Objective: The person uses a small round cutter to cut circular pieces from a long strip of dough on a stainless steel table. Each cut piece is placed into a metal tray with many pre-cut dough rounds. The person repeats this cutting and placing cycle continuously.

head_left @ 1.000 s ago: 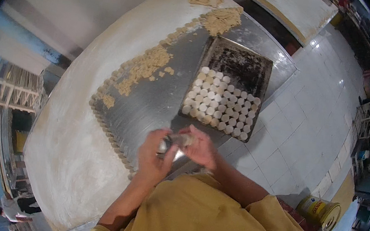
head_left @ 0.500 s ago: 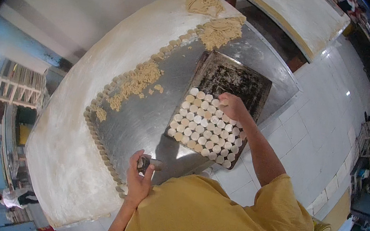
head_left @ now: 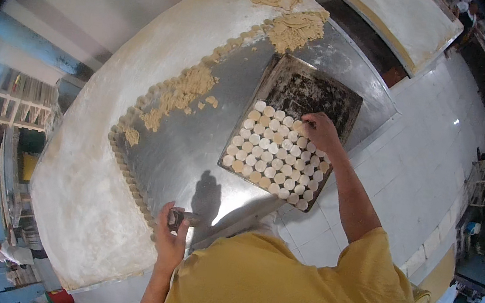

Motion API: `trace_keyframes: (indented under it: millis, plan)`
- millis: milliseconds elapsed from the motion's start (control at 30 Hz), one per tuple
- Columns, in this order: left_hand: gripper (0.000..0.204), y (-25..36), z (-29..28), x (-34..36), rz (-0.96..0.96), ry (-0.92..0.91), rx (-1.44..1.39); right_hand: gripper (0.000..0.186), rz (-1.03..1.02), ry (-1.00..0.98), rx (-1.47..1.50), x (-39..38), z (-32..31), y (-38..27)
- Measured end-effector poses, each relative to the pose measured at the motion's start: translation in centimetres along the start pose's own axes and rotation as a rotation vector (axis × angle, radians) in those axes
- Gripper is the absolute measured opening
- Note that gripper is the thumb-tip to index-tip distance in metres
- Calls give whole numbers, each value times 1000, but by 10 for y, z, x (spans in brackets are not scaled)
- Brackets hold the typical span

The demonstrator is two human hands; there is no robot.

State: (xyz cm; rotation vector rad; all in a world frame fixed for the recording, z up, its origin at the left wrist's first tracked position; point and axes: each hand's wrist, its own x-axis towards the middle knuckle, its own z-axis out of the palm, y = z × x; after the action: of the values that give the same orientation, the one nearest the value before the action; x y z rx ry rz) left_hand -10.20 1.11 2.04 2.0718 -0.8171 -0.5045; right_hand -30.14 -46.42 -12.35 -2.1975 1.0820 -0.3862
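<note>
On a dark baking tray (head_left: pixel 317 94) lie close rows of small round dough discs (head_left: pixel 282 153), white and pale tan. They fill its nearer part. Over the far edge of these rows is my right hand (head_left: pixel 323 133), its fingers pinched at the end of the last row; whatever they hold is too small to make out. At the near left, my left hand (head_left: pixel 170 243) is closed around a short dark metal tube (head_left: pixel 184 219), held above the metal tabletop and well apart from the tray.
The metal sheet (head_left: pixel 174 155) covers part of a flour-dusted table (head_left: pixel 84 192). Along its edge runs a border of overlapping dough rounds (head_left: pixel 128 182). Dough scraps (head_left: pixel 186 92) lie in heaps, with larger dough piles (head_left: pixel 295 30) at the far end. Another table (head_left: pixel 389 17) stands beyond.
My right hand has shifted right along the far row of discs. The left hand still grips the metal tube. The whole view has tilted slightly.
</note>
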Motion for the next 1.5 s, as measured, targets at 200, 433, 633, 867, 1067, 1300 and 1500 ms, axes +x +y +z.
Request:
trace_keyframes:
  millis: [200,433,633,867,1067,1300,1500]
  plan:
    - [55,-36,-48,-32,26,70,-35,10,-203,212,-257,-8,21,-29]
    - [50,-114,-117,-108,-94,228,-197,17,163,433,674,-26,-4,-55]
    - [31,-175,-167,-159,-173,227,-206,37,-23,-265,260,-117,103,-148]
    - [48,-173,-205,-120,-252,-22,406,37,-655,114,339,-89,246,-275]
    - [41,-146,-191,-62,-45,-143,594,55,-579,-343,46,-210,312,-331]
    - [46,-160,-161,-24,87,-387,690,43,-624,-189,132,-262,340,-325]
    - [49,-185,-137,0,180,-450,616,32,-702,-142,212,-262,345,-323]
